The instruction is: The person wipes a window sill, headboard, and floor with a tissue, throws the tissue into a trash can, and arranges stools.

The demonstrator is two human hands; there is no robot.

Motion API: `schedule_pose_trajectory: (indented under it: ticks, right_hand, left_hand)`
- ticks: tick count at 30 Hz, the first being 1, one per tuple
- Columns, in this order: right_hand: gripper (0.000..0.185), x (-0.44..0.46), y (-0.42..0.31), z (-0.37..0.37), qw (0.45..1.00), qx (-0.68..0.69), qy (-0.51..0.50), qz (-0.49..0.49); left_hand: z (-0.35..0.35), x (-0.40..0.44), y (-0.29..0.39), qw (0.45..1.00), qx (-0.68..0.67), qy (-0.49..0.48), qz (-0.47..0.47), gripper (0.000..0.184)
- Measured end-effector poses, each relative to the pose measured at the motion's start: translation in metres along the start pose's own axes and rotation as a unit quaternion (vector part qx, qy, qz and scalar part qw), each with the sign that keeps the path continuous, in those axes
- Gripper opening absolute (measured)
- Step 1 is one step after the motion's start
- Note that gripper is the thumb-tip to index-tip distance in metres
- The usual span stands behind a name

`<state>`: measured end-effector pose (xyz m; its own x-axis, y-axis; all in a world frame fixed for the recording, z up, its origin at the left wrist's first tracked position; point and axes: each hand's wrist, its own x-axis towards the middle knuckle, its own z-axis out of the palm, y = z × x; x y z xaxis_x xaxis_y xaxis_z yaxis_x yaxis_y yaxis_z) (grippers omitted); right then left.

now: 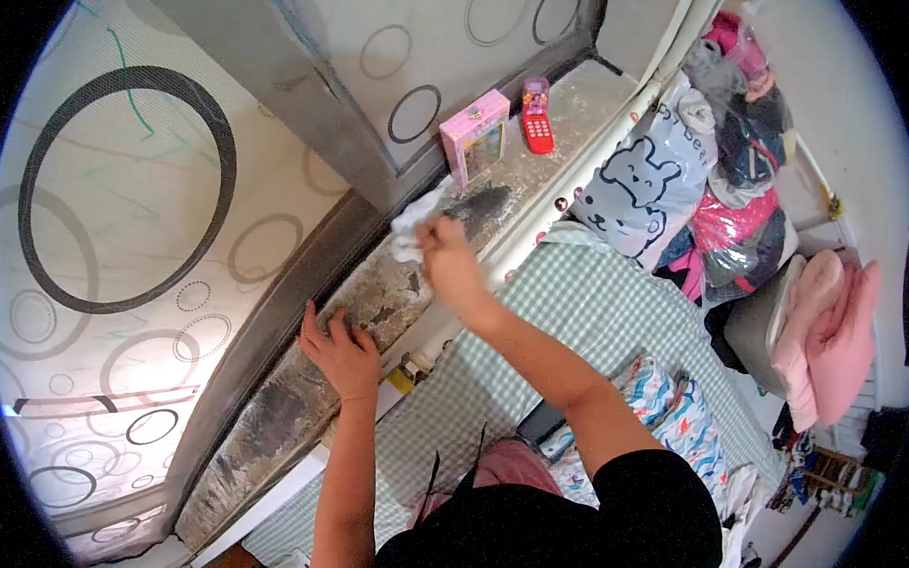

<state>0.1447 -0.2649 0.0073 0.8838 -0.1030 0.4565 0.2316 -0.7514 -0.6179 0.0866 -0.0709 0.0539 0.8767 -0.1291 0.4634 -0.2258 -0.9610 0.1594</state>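
My right hand [449,266] is closed on a white cloth [408,227], pressing it to a worn, stained window sill [270,410]. The hand is slightly blurred, and its fingers cover part of the cloth. A dark patch of flaking surface lies just beyond it. On the same sill, nearer to me, my left hand [342,352] lies with its fingers spread and holds nothing. Past the cloth stand a pink box [475,137] with a picture on its front and a red toy phone [536,117], flipped open.
A window screen with circle patterns [127,187] rises on the left. Beside the sill is a bed with a green checked sheet [564,298]. Farther right are bagged clothes [643,195] and folded pink bedding [839,322]. A patterned cloth [685,422] lies near my right arm.
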Motion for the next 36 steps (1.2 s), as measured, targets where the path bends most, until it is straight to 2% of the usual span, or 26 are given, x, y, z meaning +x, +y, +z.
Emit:
schedule_pose_trajectory:
  ticks: [1,2,3,5,6,7,8,9,10,11,13,15,17,19,21,23,26,27,29,31,33,36]
  right_hand:
    - [0.034,-0.005,-0.004,0.01,0.997,0.017,-0.073,0.007]
    - [0.023,-0.014,-0.01,0.021,0.99,0.077,-0.1,0.056]
    - [0.023,-0.018,-0.007,0.013,0.991,0.073,-0.098,0.059]
    - [0.025,-0.027,0.009,-0.02,0.985,0.045,-0.108,-0.128]
    - [0.031,-0.024,0.031,-0.035,0.989,0.056,-0.1,-0.089]
    - [0.038,-0.021,0.068,-0.04,0.997,0.038,-0.035,-0.052]
    - [0.027,-0.009,0.092,-0.073,1.0,-0.002,-0.015,0.005]
    - [0.034,0.003,0.117,-0.103,0.994,-0.098,0.036,0.015]
    - [0.036,0.015,0.148,-0.121,0.983,-0.06,0.168,0.046]
    - [0.033,0.03,0.173,-0.138,0.965,-0.053,0.234,0.111]
    - [0.028,0.064,0.182,-0.165,0.958,-0.07,0.253,0.112]
    - [0.024,0.083,0.222,-0.143,0.989,-0.04,0.124,0.073]
    - [0.021,0.103,0.227,-0.145,0.992,-0.05,0.1,0.051]
    - [0.019,0.131,0.256,-0.148,0.981,-0.166,0.101,-0.004]
    - [0.018,0.166,0.321,-0.159,0.969,-0.171,0.145,0.103]
    - [0.019,0.197,0.35,-0.181,0.946,-0.241,0.156,0.149]
    - [0.019,0.219,0.339,-0.17,0.897,-0.347,0.223,0.156]
    - [0.019,0.216,0.335,-0.171,0.897,-0.35,0.219,0.157]
    - [0.02,0.212,0.323,-0.17,0.931,-0.262,0.146,0.207]
    - [0.022,0.183,0.31,-0.156,0.97,-0.217,0.054,0.096]
    - [0.024,0.147,0.26,-0.145,0.989,-0.144,0.028,0.012]
    - [0.022,0.156,0.276,-0.147,0.989,-0.126,0.078,-0.003]
  left_hand:
    - [0.0,0.0,0.001,1.0,0.004,-0.005,-0.013,0.026]
    - [0.0,0.001,0.001,1.0,0.001,-0.006,-0.01,0.026]
    - [-0.002,0.002,0.002,1.0,-0.008,-0.01,-0.013,0.027]
    - [-0.001,0.002,0.002,1.0,-0.022,-0.014,-0.015,0.027]
    - [0.0,0.002,0.001,0.999,-0.02,-0.015,-0.021,0.028]
    - [0.0,0.001,0.0,0.999,-0.018,-0.017,-0.028,0.028]
    - [0.0,0.0,0.0,0.999,-0.02,-0.018,-0.03,0.028]
    - [-0.001,0.001,0.001,0.999,-0.016,-0.023,-0.028,0.028]
    - [-0.002,0.003,0.002,0.999,-0.011,-0.027,-0.025,0.028]
    - [-0.003,0.005,0.003,0.999,-0.014,-0.026,-0.024,0.028]
    - [-0.003,0.005,0.005,0.998,-0.01,-0.044,-0.033,0.028]
    - [0.002,0.003,0.001,0.999,-0.005,-0.033,-0.019,0.026]
    - [0.003,0.004,0.001,0.999,0.002,-0.04,-0.022,0.025]
    - [0.004,0.002,0.0,0.998,0.019,-0.053,-0.027,0.025]
    - [0.002,0.006,0.003,0.998,-0.001,-0.057,-0.034,0.024]
    - [0.006,0.01,0.004,0.998,0.014,-0.048,-0.029,0.024]
    - [0.008,0.003,0.001,0.998,0.018,-0.054,-0.033,0.024]
    - [0.008,0.004,0.002,0.998,0.018,-0.051,-0.023,0.025]
    - [0.006,0.008,0.0,0.999,0.021,-0.045,-0.01,0.026]
    - [0.003,0.008,0.002,0.997,0.033,-0.065,-0.008,0.028]
    - [0.003,0.006,0.001,0.998,0.021,-0.059,-0.006,0.028]
    - [0.004,0.008,0.0,0.998,0.013,-0.053,-0.01,0.028]
